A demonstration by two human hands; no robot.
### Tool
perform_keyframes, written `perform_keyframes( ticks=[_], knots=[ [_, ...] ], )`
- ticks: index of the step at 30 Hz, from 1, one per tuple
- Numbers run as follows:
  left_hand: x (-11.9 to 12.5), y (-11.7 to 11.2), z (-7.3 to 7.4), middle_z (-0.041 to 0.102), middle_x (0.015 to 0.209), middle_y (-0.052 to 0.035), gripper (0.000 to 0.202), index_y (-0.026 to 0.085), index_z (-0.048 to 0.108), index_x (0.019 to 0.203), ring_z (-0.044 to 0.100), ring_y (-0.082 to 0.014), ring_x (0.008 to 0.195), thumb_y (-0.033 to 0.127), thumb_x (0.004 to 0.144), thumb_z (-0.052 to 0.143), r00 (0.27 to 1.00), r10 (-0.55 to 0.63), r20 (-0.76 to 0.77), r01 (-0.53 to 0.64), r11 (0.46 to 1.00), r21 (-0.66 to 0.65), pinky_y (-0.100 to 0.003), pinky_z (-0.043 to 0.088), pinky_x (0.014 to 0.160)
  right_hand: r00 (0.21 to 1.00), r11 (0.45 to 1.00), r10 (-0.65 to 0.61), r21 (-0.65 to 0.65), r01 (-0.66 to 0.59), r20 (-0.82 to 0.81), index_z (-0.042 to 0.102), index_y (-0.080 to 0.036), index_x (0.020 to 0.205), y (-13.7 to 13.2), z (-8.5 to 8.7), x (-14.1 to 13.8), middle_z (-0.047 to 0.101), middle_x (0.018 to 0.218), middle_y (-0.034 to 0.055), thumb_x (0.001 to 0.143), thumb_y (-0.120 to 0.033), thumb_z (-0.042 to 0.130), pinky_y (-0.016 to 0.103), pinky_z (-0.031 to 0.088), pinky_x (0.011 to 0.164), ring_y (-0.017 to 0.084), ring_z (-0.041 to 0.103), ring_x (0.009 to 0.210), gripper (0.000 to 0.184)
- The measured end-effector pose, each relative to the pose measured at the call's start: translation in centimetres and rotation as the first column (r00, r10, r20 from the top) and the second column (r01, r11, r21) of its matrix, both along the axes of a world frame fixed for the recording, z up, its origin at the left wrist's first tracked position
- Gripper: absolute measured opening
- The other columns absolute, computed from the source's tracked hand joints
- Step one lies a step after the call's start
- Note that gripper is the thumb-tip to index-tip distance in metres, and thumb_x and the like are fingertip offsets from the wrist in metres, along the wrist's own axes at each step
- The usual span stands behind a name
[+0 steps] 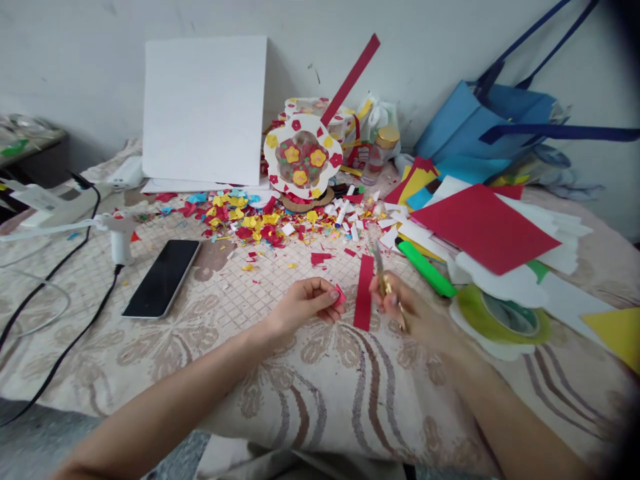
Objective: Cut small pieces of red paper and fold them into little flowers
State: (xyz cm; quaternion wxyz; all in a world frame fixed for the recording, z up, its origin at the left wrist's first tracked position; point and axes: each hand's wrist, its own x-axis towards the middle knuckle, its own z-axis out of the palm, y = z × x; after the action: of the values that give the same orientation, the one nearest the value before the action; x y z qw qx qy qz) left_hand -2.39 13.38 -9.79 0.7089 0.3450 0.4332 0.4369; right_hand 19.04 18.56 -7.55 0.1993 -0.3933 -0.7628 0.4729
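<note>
1. Head view looks down at a bed (150,360) with a flowery cover, where paper craft things lie spread about.
2. Left hand (305,305) is pinched shut on a small red paper piece (341,295), held up off the cover so it can be worked on.
3. Right hand (415,313) is closed around little gold scissors (386,285) (a bit blurry), blades pointing up and away.
4. A red paper strip (364,292) lies flat between the two hands, close enough to grab.
5. Past the strip sits a pile of paper scraps (260,223), and behind that a paper plate with flowers (302,159).
6. Left of the strip lie a phone (163,278) and a glue gun (120,233), out of the way.
7. Right of the strip lie a big red sheet (483,227) and a tape roll (505,319).
</note>
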Motion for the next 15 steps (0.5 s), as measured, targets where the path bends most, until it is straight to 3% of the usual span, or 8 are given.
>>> perform_keyframes(
  ticks=[3,9,15],
  knots=[
    [-0.2,0.1,0.4,0.067,0.075,-0.0035,0.032,0.013,0.052,0.076,0.062,-0.0103,0.063,0.039,0.071,0.07,0.998,0.058,0.014,-0.058,0.998,0.026,-0.024,0.049,0.063,0.989,0.978,0.137,-0.153,-0.145,-0.063,0.044,-0.02,0.082,-1.7,-0.2,-1.4,0.041,0.065,-0.0026,0.084,-0.067,0.033,0.026,0.034,0.052,0.012,0.038,0.056,0.048],
    [-0.6,0.4,0.9,0.067,0.076,-0.0047,0.029,0.012,0.054,0.075,0.064,-0.0118,0.07,0.035,0.071,0.072,0.989,0.11,0.095,-0.114,0.993,0.039,-0.028,0.05,0.074,0.969,0.92,0.215,-0.307,-0.242,-0.121,0.042,-0.02,0.08,-2.4,-0.8,-1.8,0.038,0.061,-0.0045,0.08,-0.071,0.035,0.025,0.032,0.05,0.011,0.035,0.054,0.052],
    [-0.8,0.3,1.1,0.067,0.074,-0.004,0.027,0.012,0.054,0.075,0.065,-0.0123,0.069,0.031,0.071,0.072,0.982,0.098,0.16,-0.102,0.995,0.021,-0.027,0.05,0.072,0.959,0.906,0.242,-0.321,-0.277,-0.145,0.044,-0.019,0.081,-2.2,-1.0,-1.4,0.04,0.062,-0.004,0.08,-0.071,0.038,0.024,0.031,0.048,0.01,0.036,0.051,0.052]
  ],
)
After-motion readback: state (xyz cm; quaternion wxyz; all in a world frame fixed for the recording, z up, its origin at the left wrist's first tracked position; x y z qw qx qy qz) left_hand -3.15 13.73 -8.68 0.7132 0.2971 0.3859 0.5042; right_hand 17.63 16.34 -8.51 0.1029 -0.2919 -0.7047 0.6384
